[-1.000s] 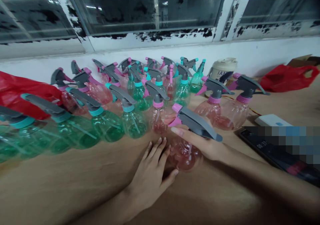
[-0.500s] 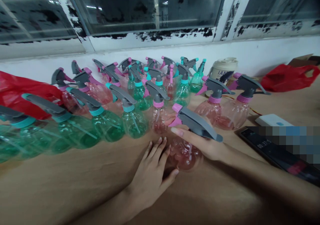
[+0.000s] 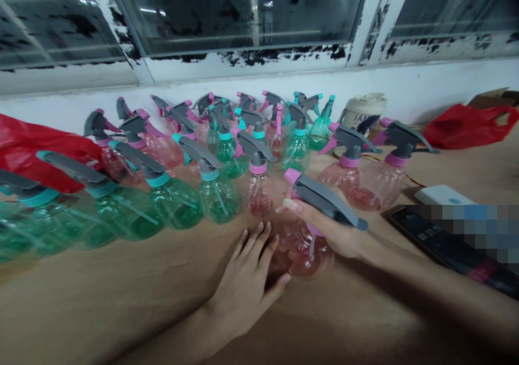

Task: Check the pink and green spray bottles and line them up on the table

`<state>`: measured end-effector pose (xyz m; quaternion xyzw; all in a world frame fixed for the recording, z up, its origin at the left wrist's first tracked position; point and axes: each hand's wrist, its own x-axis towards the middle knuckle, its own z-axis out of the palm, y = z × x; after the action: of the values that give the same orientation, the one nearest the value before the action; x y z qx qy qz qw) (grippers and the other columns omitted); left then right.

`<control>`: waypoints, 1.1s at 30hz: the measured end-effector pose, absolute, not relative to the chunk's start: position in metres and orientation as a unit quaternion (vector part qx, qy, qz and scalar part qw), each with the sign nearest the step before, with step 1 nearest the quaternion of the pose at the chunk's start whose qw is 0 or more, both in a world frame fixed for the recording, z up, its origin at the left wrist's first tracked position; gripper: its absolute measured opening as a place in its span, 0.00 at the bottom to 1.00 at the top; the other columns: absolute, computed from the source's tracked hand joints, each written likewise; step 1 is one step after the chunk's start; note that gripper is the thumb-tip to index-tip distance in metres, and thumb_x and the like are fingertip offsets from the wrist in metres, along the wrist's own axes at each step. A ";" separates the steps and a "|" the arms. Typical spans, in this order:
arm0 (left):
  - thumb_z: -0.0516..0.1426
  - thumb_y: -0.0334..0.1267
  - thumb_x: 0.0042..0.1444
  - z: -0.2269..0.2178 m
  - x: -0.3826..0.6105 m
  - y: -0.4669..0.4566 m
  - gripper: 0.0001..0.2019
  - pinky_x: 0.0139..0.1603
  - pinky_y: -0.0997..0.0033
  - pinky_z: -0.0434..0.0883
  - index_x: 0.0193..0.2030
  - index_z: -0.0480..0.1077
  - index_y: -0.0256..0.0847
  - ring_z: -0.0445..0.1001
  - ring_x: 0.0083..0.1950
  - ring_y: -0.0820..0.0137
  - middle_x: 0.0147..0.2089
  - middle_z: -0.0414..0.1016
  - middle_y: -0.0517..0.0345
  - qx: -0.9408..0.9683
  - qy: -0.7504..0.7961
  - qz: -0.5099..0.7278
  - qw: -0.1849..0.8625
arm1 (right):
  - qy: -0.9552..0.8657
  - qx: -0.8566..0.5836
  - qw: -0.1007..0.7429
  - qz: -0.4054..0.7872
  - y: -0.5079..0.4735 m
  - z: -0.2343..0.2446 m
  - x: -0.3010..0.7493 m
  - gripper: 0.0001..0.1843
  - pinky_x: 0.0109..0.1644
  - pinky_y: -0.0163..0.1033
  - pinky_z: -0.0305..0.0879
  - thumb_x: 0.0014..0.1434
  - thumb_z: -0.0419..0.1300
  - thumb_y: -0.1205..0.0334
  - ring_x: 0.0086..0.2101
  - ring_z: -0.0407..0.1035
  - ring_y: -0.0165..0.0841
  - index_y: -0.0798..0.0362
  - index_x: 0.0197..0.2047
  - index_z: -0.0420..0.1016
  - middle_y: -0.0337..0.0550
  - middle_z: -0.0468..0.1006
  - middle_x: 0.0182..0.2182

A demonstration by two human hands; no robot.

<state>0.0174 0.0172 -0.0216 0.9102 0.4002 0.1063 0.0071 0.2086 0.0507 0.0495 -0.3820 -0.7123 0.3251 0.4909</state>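
In the head view, the person's right hand [image 3: 330, 231] is closed around the neck of a pink spray bottle [image 3: 303, 250], just under its grey trigger head [image 3: 324, 200]. The bottle stands on the wooden table [image 3: 121, 294], near the middle and slightly tilted to the right. The left hand [image 3: 247, 278] is open, its fingers spread flat and its fingertips touching the bottle's lower left side.

The bottle has little room. Another pink bottle [image 3: 259, 192] stands just behind it, and a row of green bottles [image 3: 176, 205] runs off to the left, each close beside the next. A swing of the long trigger head toward the far side would probably clip these neighbours, and one light bottle falling could topple several.

The grip is high on the neck, so a sideways pull could likely tip the round body over the open left hand.

On the right, a dark phone [image 3: 425, 235] and a white power bank [image 3: 441, 194] lie near the right forearm. Any liquid sprayed or spilled that way could reach them.
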 end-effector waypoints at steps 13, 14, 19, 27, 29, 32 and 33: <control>0.52 0.49 0.63 -0.022 0.016 0.017 0.27 0.65 0.44 0.56 0.61 0.61 0.31 0.54 0.68 0.53 0.65 0.61 0.39 0.911 0.400 0.098 0.000 | -0.702 -0.343 0.510 0.359 0.049 0.049 0.207 0.10 0.49 0.42 0.68 0.58 0.61 0.53 0.40 0.73 0.33 0.49 0.40 0.72 0.39 0.79 0.38; 0.52 0.49 0.63 -0.022 0.016 0.017 0.27 0.65 0.44 0.56 0.61 0.61 0.31 0.54 0.68 0.53 0.65 0.61 0.39 0.912 0.400 0.096 0.000 | -0.704 -0.342 0.509 0.359 0.049 0.050 0.207 0.10 0.49 0.42 0.68 0.58 0.60 0.54 0.40 0.73 0.33 0.49 0.41 0.72 0.39 0.79 0.37; 0.52 0.50 0.63 -0.022 0.017 0.016 0.27 0.65 0.44 0.56 0.61 0.61 0.31 0.54 0.68 0.53 0.65 0.61 0.40 0.911 0.402 0.093 0.000 | -0.703 -0.350 0.510 0.350 0.048 0.054 0.206 0.09 0.47 0.42 0.69 0.58 0.61 0.55 0.38 0.74 0.33 0.49 0.39 0.72 0.39 0.79 0.36; 0.52 0.49 0.63 -0.023 0.017 0.017 0.26 0.65 0.44 0.57 0.61 0.61 0.32 0.54 0.68 0.54 0.65 0.61 0.40 0.911 0.400 0.098 -0.010 | -0.707 -0.345 0.509 0.349 0.048 0.053 0.206 0.09 0.48 0.41 0.69 0.58 0.60 0.56 0.40 0.74 0.34 0.50 0.40 0.72 0.41 0.79 0.37; 0.51 0.50 0.63 -0.024 0.017 0.017 0.27 0.65 0.44 0.57 0.61 0.61 0.32 0.54 0.68 0.53 0.65 0.61 0.40 0.912 0.399 0.099 -0.011 | -0.708 -0.347 0.508 0.346 0.048 0.053 0.206 0.09 0.47 0.41 0.69 0.58 0.60 0.56 0.40 0.74 0.34 0.50 0.40 0.73 0.40 0.79 0.37; 0.51 0.50 0.63 -0.024 0.017 0.017 0.27 0.65 0.44 0.57 0.62 0.61 0.32 0.54 0.68 0.54 0.66 0.60 0.40 0.911 0.398 0.106 -0.007 | -0.704 -0.355 0.506 0.350 0.048 0.052 0.206 0.09 0.47 0.41 0.70 0.57 0.61 0.56 0.40 0.74 0.34 0.50 0.40 0.73 0.40 0.79 0.37; 0.51 0.50 0.63 -0.024 0.017 0.017 0.27 0.65 0.45 0.56 0.62 0.60 0.32 0.54 0.68 0.54 0.66 0.60 0.41 0.911 0.398 0.108 -0.006 | -0.703 -0.357 0.504 0.352 0.048 0.052 0.206 0.09 0.47 0.41 0.70 0.57 0.61 0.55 0.40 0.74 0.34 0.50 0.40 0.73 0.40 0.79 0.37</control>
<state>0.0167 0.0165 -0.0245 0.9111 0.3977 0.1080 -0.0057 0.2062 0.0476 0.0521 -0.3566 -0.7030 0.3524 0.5044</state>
